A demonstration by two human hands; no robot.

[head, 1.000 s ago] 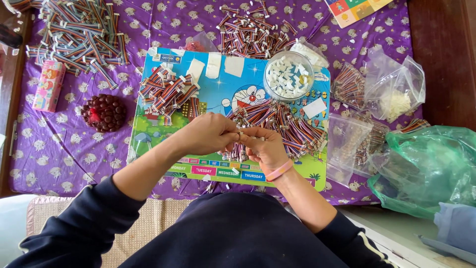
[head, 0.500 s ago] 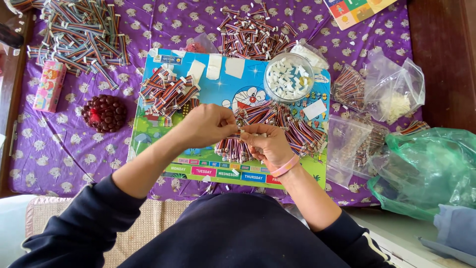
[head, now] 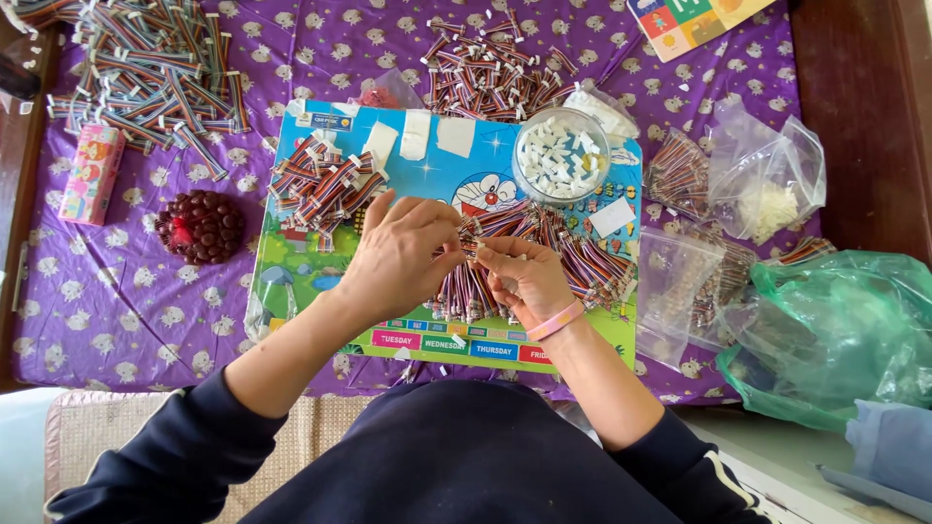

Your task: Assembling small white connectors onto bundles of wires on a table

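Observation:
My left hand point(head: 403, 254) and my right hand point(head: 524, 281) meet over the colourful cartoon board point(head: 291, 281), fingertips pinching the same striped ribbon cable point(head: 473, 243) between them. The right wrist wears a pink band. Under the hands lies a heap of similar multicoloured cables point(head: 573, 262). A smaller pile of cables point(head: 320, 184) sits on the board's left part. A round clear bowl of small white connectors point(head: 560, 155) stands just beyond the hands.
More cable piles lie at the far left point(head: 146, 73) and top middle point(head: 485, 73) of the purple cloth. A dark red bumpy ball point(head: 201, 226), a pink box point(head: 89, 175), clear plastic bags point(head: 767, 184) and a green bag point(head: 835, 330) surround the board.
Both hands have lifted slightly away from me, still joined on the cable. Everything else stays put.

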